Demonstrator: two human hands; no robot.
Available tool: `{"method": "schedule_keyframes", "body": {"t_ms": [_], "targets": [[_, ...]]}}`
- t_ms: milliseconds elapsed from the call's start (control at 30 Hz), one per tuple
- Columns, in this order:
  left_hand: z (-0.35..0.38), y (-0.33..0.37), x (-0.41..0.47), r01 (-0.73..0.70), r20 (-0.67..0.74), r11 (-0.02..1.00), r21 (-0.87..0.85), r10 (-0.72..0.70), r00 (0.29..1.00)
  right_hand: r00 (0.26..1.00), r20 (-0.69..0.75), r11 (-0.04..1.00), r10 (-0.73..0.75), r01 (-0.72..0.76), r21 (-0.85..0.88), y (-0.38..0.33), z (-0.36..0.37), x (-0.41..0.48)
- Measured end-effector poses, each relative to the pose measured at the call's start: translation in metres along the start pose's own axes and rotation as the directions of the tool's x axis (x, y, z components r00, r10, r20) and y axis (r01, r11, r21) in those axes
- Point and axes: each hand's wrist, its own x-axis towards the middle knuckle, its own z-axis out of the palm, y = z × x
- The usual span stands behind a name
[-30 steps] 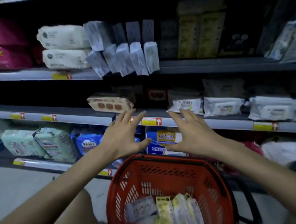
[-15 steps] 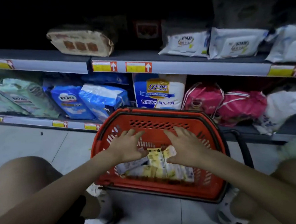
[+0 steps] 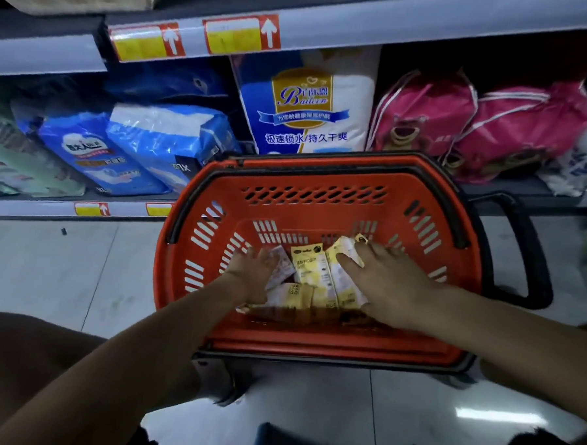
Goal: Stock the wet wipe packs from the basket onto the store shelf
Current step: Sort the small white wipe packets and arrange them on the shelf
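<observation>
- Both hands, which a second ago were reaching up toward the middle shelf with nothing in them, are now lying down inside the red basket (image 3: 320, 203) among the wet wipe packs (image 3: 311, 271); the view is tipping down with them, so the upper shelves are out of sight.
- That is reading as one placement finished and the next pickup starting: the work is back at the gathering step, and several yellow and white packs are waiting on the basket floor.
- The left hand (image 3: 253, 276) is resting on the left end of the pile, fingers loosely bent over a pale pack (image 3: 281, 267); whether it is actually gripping is not clear.
- The right hand (image 3: 379, 284) is lying flat and spread, fingers (image 3: 349, 261) pressing on the top of the right-hand yellow pack (image 3: 343, 250); nothing is being lifted yet.
- The packs are standing and leaning in a loose row between the two hands, so squeezing them together is looking like the likely next move.
- The basket is sitting on the floor just before the bottom shelf (image 3: 41, 205).
</observation>
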Motion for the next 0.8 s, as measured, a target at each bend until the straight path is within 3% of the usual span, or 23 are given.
{"method": "schedule_keyframes", "body": {"t_ms": [200, 400, 800], "targets": [[0.021, 0.007, 0.026, 0.048, 0.054, 0.999, -0.020, -0.047, 0.997, 1.000, 0.008, 1.000, -0.017, 0.017, -0.026, 0.006, 0.019, 0.000], [0.030, 0.009, 0.038, 0.040, 0.066, 0.996, 0.079, -0.045, 0.997, 1.000, -0.008, 1.000, 0.003, -0.003, -0.012, 0.013, 0.019, -0.001], [-0.012, 0.008, 0.032, 0.037, 0.094, 0.994, 0.103, -0.047, 0.994, 0.999, -0.022, 0.999, 0.035, -0.035, -0.008, 0.021, 0.009, -0.001]]}}
